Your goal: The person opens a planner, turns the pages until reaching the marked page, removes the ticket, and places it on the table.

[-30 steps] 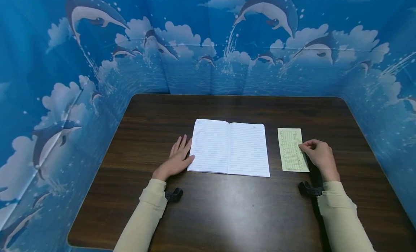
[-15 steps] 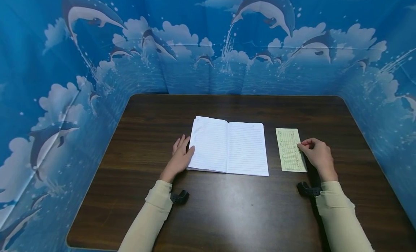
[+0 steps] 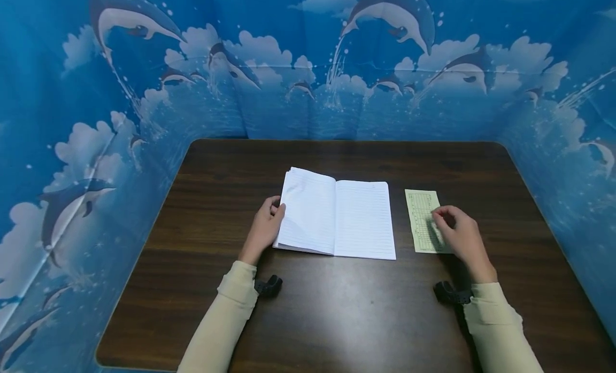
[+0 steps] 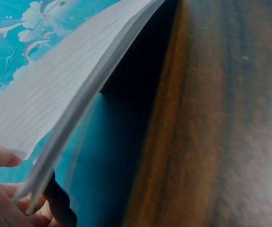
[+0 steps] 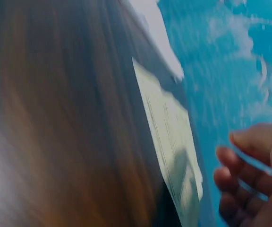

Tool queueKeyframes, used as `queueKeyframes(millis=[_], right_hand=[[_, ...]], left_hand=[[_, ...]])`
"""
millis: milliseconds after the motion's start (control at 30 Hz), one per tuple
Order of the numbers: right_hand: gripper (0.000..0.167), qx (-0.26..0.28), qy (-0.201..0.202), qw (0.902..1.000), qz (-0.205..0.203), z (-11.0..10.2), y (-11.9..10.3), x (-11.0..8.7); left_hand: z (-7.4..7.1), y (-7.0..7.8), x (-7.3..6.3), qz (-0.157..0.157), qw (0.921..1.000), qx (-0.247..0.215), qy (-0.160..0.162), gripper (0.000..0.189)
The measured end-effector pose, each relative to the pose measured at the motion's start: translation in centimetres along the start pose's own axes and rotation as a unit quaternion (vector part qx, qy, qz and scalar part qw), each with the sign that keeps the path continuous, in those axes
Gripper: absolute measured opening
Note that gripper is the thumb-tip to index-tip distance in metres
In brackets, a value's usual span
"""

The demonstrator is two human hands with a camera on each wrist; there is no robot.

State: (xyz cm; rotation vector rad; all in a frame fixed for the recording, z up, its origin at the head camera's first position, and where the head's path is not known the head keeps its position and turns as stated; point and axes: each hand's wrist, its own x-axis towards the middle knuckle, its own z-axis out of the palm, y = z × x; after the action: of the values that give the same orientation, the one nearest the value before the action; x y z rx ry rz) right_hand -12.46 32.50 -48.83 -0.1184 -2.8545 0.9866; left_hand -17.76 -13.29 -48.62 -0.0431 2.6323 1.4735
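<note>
An open lined notebook [image 3: 364,218] lies on the table, its left half tilted up. My left hand [image 3: 263,226] grips that half at its left edge. In the left wrist view, the thumb is on the lined page [image 4: 55,90] and the fingers are under the raised pages. A pale green printed card [image 3: 423,218] lies flat to the right of the notebook. Over the card's right side hovers my right hand [image 3: 459,234], fingers loosely curved. The right wrist view shows a gap between this hand [image 5: 251,175] and the card [image 5: 166,127], with nothing held.
Everything rests on a dark wood-grain table [image 3: 337,319] with rounded corners. A blue curtain [image 3: 269,106] printed with dolphins surrounds its back and sides. Each wrist wears a black strap device, such as the left one [image 3: 269,286].
The left hand has gone from lying flat beside the notebook to gripping its left half, which has risen. The right hand has let go of the card's right edge and shifted left above it.
</note>
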Motion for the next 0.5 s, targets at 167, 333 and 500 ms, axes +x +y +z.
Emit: queueKeyframes(millis=[167,333,500], right_hand=[[0.024,-0.004,-0.050,0.9940,-0.098,1.6,-2.1,-0.6],[0.031,-0.036,-0.082,0.9894,-0.114,2.7,-2.5,-0.9],[0.039,-0.074,-0.085,0.9841,-0.138,3.0,-2.6,-1.1]], left_hand=[[-0.3,0.8,0.1,0.018,0.9998,-0.002,-0.001,0.044],[-0.2,2.1,0.1,0.041,0.9991,0.003,0.006,0.038],[-0.2,3.8,-0.1,0.066,0.9978,0.007,0.006,0.037]])
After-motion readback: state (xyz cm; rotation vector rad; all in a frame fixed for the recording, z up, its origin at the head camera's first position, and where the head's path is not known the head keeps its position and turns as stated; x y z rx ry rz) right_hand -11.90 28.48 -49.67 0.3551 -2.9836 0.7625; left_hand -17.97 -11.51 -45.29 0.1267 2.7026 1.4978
